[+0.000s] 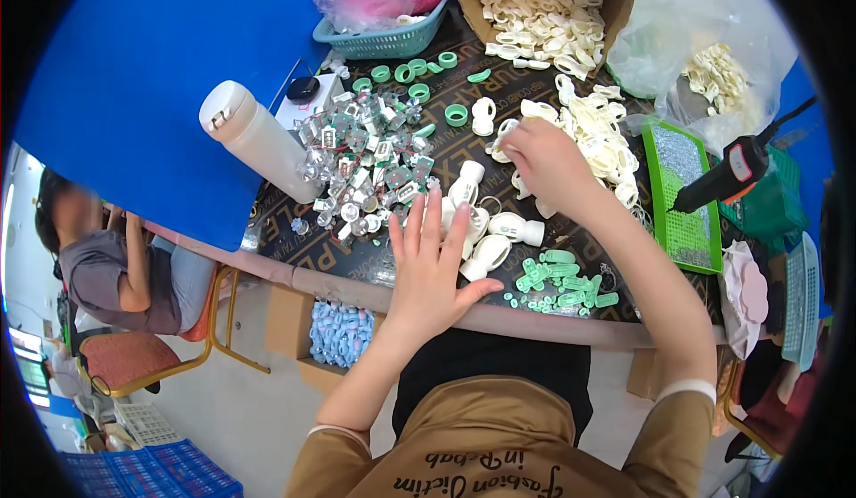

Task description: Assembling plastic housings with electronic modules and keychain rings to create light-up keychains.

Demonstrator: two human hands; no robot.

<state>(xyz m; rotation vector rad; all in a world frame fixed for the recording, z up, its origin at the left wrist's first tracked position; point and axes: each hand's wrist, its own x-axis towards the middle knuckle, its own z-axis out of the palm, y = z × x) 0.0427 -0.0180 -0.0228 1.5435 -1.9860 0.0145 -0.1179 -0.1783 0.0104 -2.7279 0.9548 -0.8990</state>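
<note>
My left hand (426, 271) lies spread and flat beside a few cream plastic casings (489, 255), its fingertips next to the nearest of them. Farther right, my right hand (551, 166) is closed, thumb and fingers pinched at a cream casing (501, 134) that they partly hide. Beyond it spreads a loose heap of cream casings (599, 132). Left of my left hand is a pile of small circuit boards with clear lenses and wires (366, 159). Small green plastic pieces (566, 279) lie near the table's front edge, and green rings (456, 115) sit farther back.
A white bottle (259, 137) stands at the left. A tipped container (620, 8) spills casings at the back, beside a teal basket (383, 41). At right are a green tray (664, 186) and a black corded tool (727, 172). Another person (125, 266) sits far left.
</note>
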